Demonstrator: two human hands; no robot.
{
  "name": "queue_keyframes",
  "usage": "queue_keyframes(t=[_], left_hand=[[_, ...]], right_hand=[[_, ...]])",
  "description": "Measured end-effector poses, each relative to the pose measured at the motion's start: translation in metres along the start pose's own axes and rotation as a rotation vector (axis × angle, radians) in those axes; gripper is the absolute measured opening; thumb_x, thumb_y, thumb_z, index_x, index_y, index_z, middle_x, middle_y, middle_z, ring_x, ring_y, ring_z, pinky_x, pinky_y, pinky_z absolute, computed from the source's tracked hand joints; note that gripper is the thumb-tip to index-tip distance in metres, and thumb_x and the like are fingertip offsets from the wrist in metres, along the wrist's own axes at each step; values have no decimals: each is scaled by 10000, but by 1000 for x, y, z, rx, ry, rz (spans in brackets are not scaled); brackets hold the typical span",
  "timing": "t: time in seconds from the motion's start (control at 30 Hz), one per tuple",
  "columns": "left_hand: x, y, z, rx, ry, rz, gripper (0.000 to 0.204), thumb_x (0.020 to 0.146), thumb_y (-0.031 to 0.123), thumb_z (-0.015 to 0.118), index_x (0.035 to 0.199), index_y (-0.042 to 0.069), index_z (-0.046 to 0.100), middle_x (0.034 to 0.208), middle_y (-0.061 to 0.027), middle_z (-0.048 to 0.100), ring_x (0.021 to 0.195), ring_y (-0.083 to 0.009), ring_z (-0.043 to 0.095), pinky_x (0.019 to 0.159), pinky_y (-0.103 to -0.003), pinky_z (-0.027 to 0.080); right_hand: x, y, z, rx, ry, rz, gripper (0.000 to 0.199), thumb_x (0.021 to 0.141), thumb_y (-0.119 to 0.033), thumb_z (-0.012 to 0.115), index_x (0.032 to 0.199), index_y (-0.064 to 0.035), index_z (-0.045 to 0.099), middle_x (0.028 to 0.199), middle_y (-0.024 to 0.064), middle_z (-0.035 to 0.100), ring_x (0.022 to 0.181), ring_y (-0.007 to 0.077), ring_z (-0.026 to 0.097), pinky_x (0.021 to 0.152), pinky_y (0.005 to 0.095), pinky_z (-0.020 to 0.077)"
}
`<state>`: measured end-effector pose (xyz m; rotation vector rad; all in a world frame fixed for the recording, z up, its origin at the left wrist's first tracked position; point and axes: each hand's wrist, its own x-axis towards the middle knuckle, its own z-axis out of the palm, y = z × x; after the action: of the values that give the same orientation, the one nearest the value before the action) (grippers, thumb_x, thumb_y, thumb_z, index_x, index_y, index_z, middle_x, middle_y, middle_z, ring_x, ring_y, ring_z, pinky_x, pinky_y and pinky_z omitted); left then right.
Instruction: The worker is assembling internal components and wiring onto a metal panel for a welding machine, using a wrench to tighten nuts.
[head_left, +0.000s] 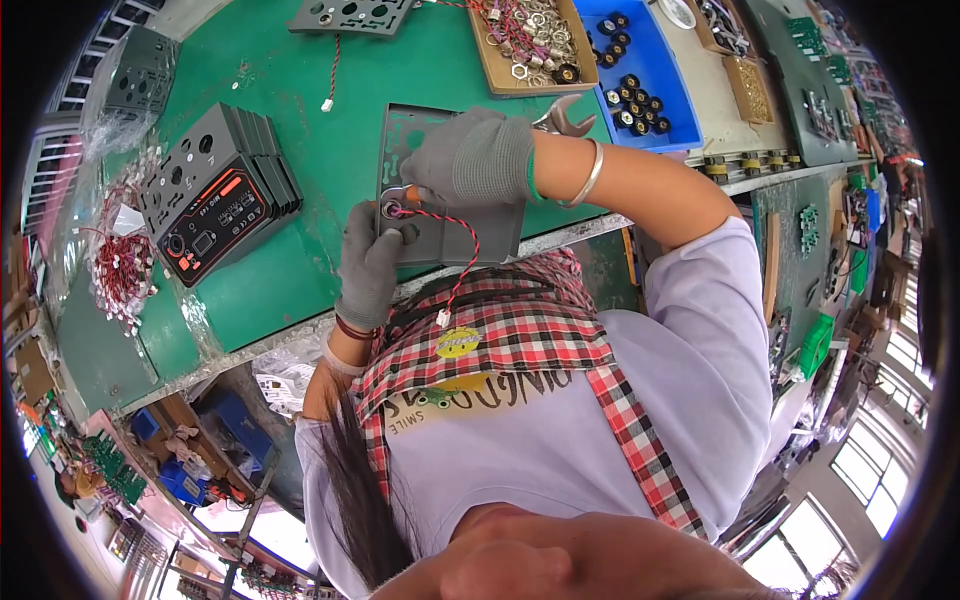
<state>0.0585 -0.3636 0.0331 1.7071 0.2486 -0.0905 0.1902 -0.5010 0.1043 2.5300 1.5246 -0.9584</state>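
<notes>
A dark grey metal panel (488,232) with cut-outs lies at the bench's front edge, before my body. My gloved left hand (368,262) is closed on its left side, fingers beside a round metal fitting (392,208). A twisted red-and-black wire (468,240) runs from this fitting to a white plug (443,318) hanging over my apron. My gloved right hand (470,160) wraps round a wrench, its open jaw (566,118) sticking out past the wrist. The other end of the wrench is at the fitting; my fingers hide the handle.
Stacked panels (220,195) stand at left, beside bundled wires (122,265) and a plastic-wrapped panel (138,80). Another panel (350,14) lies at the far edge. A cardboard tray (496,82) of wired fittings and a blue bin (668,82) of black round parts sit at far right.
</notes>
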Motion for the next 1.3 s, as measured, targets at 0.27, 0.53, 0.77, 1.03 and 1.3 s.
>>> queue_keyframes(t=[0.27, 0.53, 0.77, 1.03, 1.3], left_hand=[[2, -5, -3, 55, -1, 112, 251, 766, 72, 427, 987, -20, 503, 775, -71, 585, 691, -131, 521, 664, -275, 430], [5, 8, -9, 50, -30, -12, 241, 760, 88, 445, 965, -27, 497, 756, -97, 567, 681, -156, 520, 661, -287, 434], [7, 3, -9, 79, -46, 38, 234, 753, 114, 465, 931, -34, 493, 751, -119, 545, 674, -180, 498, 641, -308, 431], [5, 2, -4, 62, 18, 28, 227, 752, 112, 466, 921, -34, 500, 751, -125, 552, 671, -186, 513, 639, -316, 435], [1, -2, -2, 151, 47, -1, 228, 795, 141, 416, 938, 5, 531, 765, -84, 587, 693, -171, 537, 669, -304, 423]], right_hand=[[8, 3, 2, -53, -12, 1, 282, 867, -309, 452, 991, -100, 594, 822, 113, 632, 803, 282, 628, 665, 442, 507], [13, -1, -12, -209, -100, 71, 233, 829, -270, 536, 1016, -147, 599, 863, 68, 634, 798, 245, 636, 651, 407, 523], [11, 11, -3, -135, -41, 23, 235, 838, -284, 526, 1013, -144, 597, 836, 83, 626, 789, 257, 634, 643, 414, 518], [5, 10, 16, 45, 46, 9, 290, 882, -325, 439, 1029, -120, 582, 830, 117, 625, 789, 304, 621, 672, 419, 506], [10, 2, 50, 279, 36, 109, 299, 907, -305, 392, 982, -63, 550, 825, 163, 611, 805, 319, 614, 694, 444, 489]])
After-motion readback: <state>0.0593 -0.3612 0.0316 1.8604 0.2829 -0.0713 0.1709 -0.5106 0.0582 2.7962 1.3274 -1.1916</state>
